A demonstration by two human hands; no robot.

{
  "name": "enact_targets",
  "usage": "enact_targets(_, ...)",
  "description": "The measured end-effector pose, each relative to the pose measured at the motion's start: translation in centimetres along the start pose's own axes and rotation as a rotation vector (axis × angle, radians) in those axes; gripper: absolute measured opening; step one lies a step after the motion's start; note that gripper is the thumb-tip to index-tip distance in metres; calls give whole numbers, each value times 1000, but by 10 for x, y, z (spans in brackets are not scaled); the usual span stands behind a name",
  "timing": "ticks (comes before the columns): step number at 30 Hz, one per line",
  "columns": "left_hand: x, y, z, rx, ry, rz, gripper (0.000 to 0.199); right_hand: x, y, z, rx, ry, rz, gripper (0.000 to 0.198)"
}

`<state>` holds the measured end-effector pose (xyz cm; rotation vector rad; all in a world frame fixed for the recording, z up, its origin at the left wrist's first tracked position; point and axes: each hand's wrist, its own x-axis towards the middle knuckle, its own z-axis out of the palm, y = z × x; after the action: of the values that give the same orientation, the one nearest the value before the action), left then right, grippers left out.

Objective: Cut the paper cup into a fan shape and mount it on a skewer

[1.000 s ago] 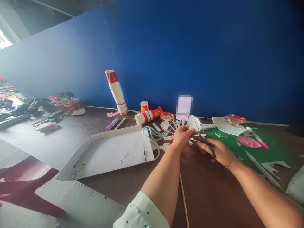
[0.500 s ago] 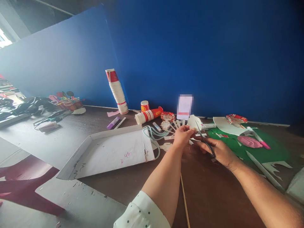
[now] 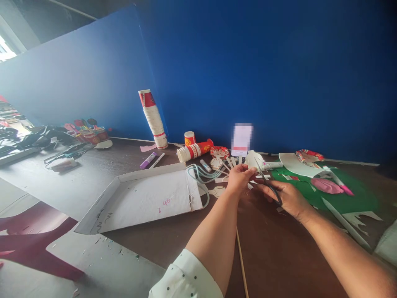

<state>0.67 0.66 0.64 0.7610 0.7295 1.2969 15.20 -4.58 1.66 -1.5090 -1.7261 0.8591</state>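
Between the thumb and fingers of my left hand (image 3: 240,179) is a white paper cutout (image 3: 254,159), held up over the table. My right hand (image 3: 287,199) grips a pair of dark-handled scissors (image 3: 270,189). Their blades point up and away, lying against the cutout's lower right part. Small white paper scraps (image 3: 249,186) lie just below the hands. Behind my left hand are white paper strips and a red-and-white cut paper cup (image 3: 220,152) with its sides splayed out.
A shallow white box lid (image 3: 145,196) lies to the left. Behind it stands a tall leaning stack of paper cups (image 3: 153,120), with more cups (image 3: 195,150) on their side. A green sheet (image 3: 359,194) with a pink balloon-like piece (image 3: 326,186) lies right. A thin wooden stick (image 3: 242,265) is in front.
Almost nothing differs. Both hands, the cutout and the scissors keep nearly the same place, and the whole view has shifted very slightly.
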Motion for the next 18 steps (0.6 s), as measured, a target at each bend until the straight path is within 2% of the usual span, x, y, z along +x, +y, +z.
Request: enact_targets(18,2,1,2,-12,36,-5,28,0,-2,0,-3,23,14,46)
